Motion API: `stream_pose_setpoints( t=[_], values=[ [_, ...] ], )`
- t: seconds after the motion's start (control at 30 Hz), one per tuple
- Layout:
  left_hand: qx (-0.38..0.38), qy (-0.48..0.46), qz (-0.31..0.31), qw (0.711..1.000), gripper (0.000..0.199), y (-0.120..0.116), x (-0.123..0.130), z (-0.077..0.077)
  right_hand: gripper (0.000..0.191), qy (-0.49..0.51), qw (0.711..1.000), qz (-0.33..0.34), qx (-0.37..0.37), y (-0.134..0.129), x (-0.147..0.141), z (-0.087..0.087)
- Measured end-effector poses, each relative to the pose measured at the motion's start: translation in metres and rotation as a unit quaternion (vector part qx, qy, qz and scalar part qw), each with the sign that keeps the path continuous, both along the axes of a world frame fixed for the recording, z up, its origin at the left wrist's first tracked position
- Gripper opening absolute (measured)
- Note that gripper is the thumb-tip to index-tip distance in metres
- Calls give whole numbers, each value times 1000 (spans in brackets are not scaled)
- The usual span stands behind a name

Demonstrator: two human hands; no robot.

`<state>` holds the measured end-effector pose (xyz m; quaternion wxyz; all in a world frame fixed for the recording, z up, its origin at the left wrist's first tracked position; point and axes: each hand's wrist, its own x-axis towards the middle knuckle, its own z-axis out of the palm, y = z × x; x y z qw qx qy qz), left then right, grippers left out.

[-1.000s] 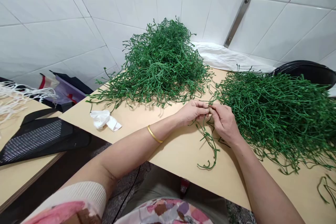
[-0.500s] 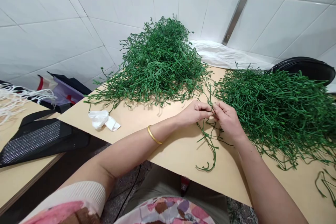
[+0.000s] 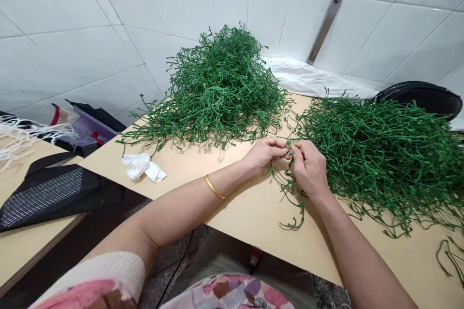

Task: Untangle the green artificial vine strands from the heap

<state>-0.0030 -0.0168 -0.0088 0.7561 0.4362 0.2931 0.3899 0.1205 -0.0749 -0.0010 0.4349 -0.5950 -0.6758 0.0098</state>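
1 heap of green cords (image 3: 224, 89) sits by the worktop's (image 3: 246, 212) back edge. The left hand (image 3: 266, 155), fingertips together, pinches a green cord (image 3: 291, 186); it trails below the fingertips toward the front edge. The right hand (image 3: 309, 166), pinched on it too, is beside another heap (image 3: 384, 154).

Thin green strands (image 3: 290, 184) in your grasp
Pinched between your left hand (image 3: 264, 156) and right hand (image 3: 309, 168), they trail toward you, one end curling left.

The strands (image 3: 224, 94) are green, the bangle (image 3: 214, 187) gold.
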Motion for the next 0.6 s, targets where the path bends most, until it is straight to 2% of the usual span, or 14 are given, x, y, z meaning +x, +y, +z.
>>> stream_pose_setpoints(
  t=[0.13, 0.27, 0.37, 0.43, 0.6],
  values=[
    [20, 14, 10, 1000, 10, -1, 0, -2, 18, 138, 980, 43, -136, 4, -1, -4],
    [28, 17, 0, 999, 10, -1, -1, -1, 17, 193, 962, 73, -181, 4, 2, -1],
    [-3, -4, -46, 999, 8, 1, -1, -2, 20, 186, 961, 85, -189, 4, 4, 0],
    [-11, -6, -64, 998, 8, 1, -1, -2, 21, 148, 963, 87, -206, 4, 5, 1],
    [-5, 6, -40, 999, 11, -3, 1, 1, 24, 32, 974, 72, -213, 2, 9, 3]
  ],
)
